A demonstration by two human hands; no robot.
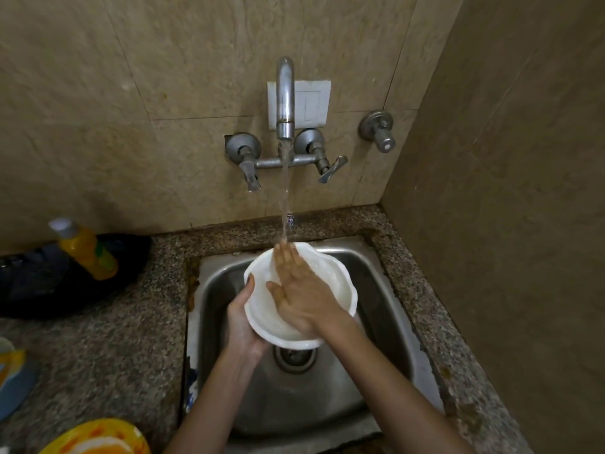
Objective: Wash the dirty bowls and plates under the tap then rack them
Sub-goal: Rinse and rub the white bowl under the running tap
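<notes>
A white bowl (330,273) is held tilted over the steel sink (376,309), under the running tap (284,103). My left hand (242,319) grips the bowl's left rim, thumb over the edge and fingers underneath. My right hand (298,290) lies flat inside the bowl with straight fingers, and the water stream lands on its fingertips. Part of the bowl's inside is hidden by that hand.
A yellow bottle (85,247) stands on a dark pan (65,290) on the speckled counter at the left. A yellow-orange plate (98,437) and a blue item (13,381) sit at the lower left. Walls close in behind and on the right.
</notes>
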